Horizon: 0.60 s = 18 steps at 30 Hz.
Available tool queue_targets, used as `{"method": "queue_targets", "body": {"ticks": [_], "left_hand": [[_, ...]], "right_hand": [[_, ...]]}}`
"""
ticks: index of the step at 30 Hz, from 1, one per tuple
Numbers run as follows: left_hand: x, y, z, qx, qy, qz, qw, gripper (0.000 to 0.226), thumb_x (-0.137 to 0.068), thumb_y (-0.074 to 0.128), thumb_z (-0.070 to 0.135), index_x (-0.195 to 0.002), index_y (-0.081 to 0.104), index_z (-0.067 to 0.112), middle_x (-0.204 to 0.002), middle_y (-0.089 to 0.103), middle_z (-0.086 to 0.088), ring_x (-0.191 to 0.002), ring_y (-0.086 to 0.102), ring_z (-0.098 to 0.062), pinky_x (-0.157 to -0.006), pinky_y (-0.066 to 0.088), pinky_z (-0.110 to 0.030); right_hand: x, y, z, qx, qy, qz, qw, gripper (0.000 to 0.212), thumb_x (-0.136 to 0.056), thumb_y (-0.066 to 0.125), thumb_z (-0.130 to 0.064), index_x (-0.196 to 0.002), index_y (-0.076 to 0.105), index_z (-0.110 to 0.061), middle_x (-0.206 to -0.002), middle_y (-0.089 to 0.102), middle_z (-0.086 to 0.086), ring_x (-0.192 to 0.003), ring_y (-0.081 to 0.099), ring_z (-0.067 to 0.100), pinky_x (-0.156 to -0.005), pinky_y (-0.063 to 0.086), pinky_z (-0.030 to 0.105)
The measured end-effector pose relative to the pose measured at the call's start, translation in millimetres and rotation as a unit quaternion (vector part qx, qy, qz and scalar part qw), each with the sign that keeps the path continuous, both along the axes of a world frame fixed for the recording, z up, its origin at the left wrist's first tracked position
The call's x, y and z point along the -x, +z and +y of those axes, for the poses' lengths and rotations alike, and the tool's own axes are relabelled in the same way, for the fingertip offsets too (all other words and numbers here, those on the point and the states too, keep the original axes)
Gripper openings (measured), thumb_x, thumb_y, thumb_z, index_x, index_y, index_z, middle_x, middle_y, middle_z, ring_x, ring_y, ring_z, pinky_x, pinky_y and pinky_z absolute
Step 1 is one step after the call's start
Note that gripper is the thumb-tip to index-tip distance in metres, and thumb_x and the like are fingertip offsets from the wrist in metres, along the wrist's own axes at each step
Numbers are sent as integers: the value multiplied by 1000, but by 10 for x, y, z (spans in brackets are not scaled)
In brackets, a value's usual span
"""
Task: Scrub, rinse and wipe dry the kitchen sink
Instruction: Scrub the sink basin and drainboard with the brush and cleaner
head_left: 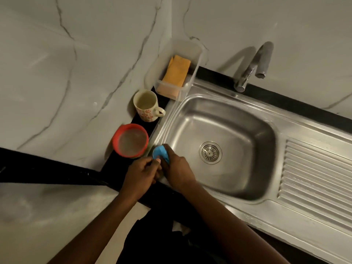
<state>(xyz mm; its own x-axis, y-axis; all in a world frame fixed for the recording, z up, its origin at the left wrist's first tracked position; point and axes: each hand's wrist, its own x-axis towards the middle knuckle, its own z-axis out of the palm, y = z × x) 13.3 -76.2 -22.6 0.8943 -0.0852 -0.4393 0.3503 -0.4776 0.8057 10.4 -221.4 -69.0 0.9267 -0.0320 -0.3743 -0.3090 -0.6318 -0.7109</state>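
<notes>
Two hands are meeting at the sink rim: right hand gripping a blue object, left hand curling against it, grasp unclear

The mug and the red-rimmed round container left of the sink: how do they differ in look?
The mug is cream with red flowers and has a handle; the red-rimmed container shows no handle. The red-rimmed container looks wider than the mug. The mug stands farther back than the red-rimmed container. Both sit on the dark counter.
</notes>
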Motion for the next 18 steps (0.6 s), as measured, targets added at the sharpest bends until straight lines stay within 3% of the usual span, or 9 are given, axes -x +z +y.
{"method": "queue_targets", "body": {"ticks": [3, 5, 7, 10, 12, 16, 18], "left_hand": [[-134, -14, 159, 5, -22, 2, 1000, 38, -101, 61, 36, -76, 66, 8, -66, 68, -13, -56, 67, -23, -62, 57, -42], [-157, -26, 231, 11, -31, 11, 999, 40, -101, 61, 39, -77, 66, 8, -66, 68, -13, -57, 67, -26, -63, 56, -43], [-139, -25, 262, 14, -43, 23, 999, 35, -104, 60, 34, -79, 69, 11, -67, 69, -10, -57, 66, -22, -63, 54, -40], [-112, -37, 264, 31, -46, 47, 997, 33, -105, 59, 29, -80, 70, 10, -68, 70, -10, -55, 63, -19, -62, 52, -34], [-103, -29, 243, 46, -42, 57, 996, 34, -105, 59, 30, -81, 70, 9, -68, 70, -12, -56, 62, -20, -62, 51, -33], [-102, -10, 233, 58, -41, 55, 996, 34, -105, 59, 33, -80, 70, 12, -67, 69, -9, -56, 62, -19, -60, 50, -28], [-103, -18, 243, 56, -43, 54, 996, 34, -105, 59, 31, -80, 70, 11, -66, 69, -9, -55, 62, -18, -58, 50, -29]], "right_hand": [[-332, -27, 54, -8, -87, -28, 996, 54, -105, 50, -51, -155, 37, -35, -109, 72, 24, -96, 70, 43, -77, 56, 43], [-489, -22, -4, -17, -130, -32, 991, 54, -106, 50, -49, -156, 39, -30, -116, 72, 21, -101, 70, 40, -79, 53, 37], [-621, 7, -75, -27, -154, -30, 987, 52, -106, 50, -47, -154, 42, -28, -114, 73, 17, -95, 71, 34, -75, 51, 33], [-880, 66, -139, -83, -220, -18, 972, 43, -107, 52, -42, -146, 52, -23, -93, 73, 8, -67, 69, 19, -50, 50, 25], [-1023, 118, -148, -133, -268, -9, 954, 39, -107, 54, -39, -140, 58, -18, -89, 71, 6, -62, 67, 16, -43, 44, 17], [-948, 132, 15, -111, -242, -17, 964, 39, -107, 53, -39, -140, 57, -19, -92, 71, 2, -61, 69, 14, -45, 45, 15], [-722, 136, 124, -77, -208, -17, 975, 41, -107, 53, -39, -143, 56, -19, -90, 70, -1, -55, 65, 4, -45, 42, 9]]}}
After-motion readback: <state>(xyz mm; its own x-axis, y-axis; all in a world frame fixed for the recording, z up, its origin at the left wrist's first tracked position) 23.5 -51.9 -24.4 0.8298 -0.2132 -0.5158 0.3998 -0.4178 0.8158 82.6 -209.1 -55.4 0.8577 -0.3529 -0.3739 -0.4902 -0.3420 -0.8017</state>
